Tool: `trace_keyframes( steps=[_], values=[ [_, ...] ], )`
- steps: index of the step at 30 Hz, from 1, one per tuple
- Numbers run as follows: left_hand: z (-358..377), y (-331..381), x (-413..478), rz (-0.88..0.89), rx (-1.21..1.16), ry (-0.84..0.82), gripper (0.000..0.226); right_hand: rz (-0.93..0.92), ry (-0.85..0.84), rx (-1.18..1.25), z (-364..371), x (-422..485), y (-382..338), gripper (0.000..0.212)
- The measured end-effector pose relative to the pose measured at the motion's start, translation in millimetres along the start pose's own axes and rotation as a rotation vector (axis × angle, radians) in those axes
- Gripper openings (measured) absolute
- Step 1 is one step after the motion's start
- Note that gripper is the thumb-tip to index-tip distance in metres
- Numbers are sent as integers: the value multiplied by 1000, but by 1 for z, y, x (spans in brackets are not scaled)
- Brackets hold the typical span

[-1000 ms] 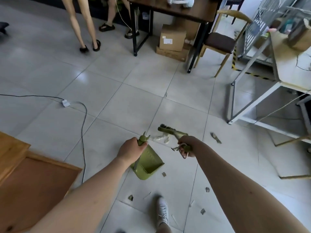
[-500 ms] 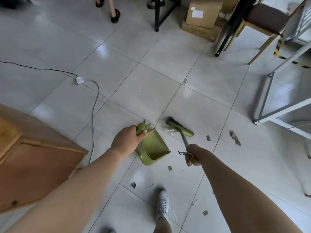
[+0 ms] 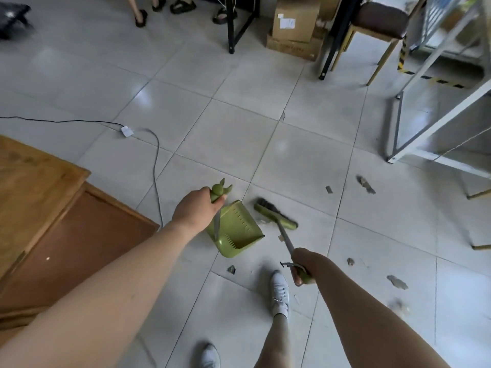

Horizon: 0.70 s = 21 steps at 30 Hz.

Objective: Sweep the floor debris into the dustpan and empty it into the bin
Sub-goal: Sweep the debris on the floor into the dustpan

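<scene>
Debris scraps (image 3: 397, 282) were scattered over the pale grey tiled floor (image 3: 239, 139): small dark bits lay right of the right forearm, two more near the white metal frame (image 3: 414, 155), one (image 3: 231, 269) just below the dustpan, and pale flecks sat right beside the broom head.

Green plastic dustpan (image 3: 235, 229) sat at frame centre, tilted, mouth facing the broom. Whether its lip touched the tile couldn't be told. Left hand (image 3: 196, 211) was closed around the green grip at the top of the pan's slim metal handle; fingers were wrapped tight, with a forked green tip sticking out above the fist.

Green-backed broom head with dark bristles (image 3: 275, 213) was down at the floor just right of the pan, near it but apart. Its thin metal shaft ran down-right into the right hand (image 3: 301, 266), whose fingers were curled fully around the green handle end, with a small metal hook showing at the fist.

White sneaker (image 3: 279, 293) stood on the tile below the pan, between the two forearms; a second shoe (image 3: 210, 355) was at the bottom edge.

Wooden counter (image 3: 39, 208) filled the left side. A black cable with a white plug block (image 3: 127, 130) ran across the floor past its corner. Cardboard boxes (image 3: 295, 25), black table legs and a wooden chair with a dark seat (image 3: 380, 19) sat at the top, along with other people's sandalled feet at top left.
</scene>
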<state>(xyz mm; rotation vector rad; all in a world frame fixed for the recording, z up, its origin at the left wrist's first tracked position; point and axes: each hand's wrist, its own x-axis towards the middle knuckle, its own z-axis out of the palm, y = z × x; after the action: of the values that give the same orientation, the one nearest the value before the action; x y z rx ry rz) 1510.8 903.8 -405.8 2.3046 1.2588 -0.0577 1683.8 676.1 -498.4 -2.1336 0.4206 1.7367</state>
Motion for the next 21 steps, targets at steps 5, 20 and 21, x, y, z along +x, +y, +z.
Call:
trace_keyframes(
  steps=[5,20,21],
  values=[
    [0,-22,-47,50,34,9,43,-107,4,-46,39,-34,53,28],
    [-9,125,-7,142,14,-88,39,-246,-1,385,-101,-62,-32,27],
    [-2,148,5,163,23,-103,39,-250,-5,409,-122,-61,-42,24]
  ],
)
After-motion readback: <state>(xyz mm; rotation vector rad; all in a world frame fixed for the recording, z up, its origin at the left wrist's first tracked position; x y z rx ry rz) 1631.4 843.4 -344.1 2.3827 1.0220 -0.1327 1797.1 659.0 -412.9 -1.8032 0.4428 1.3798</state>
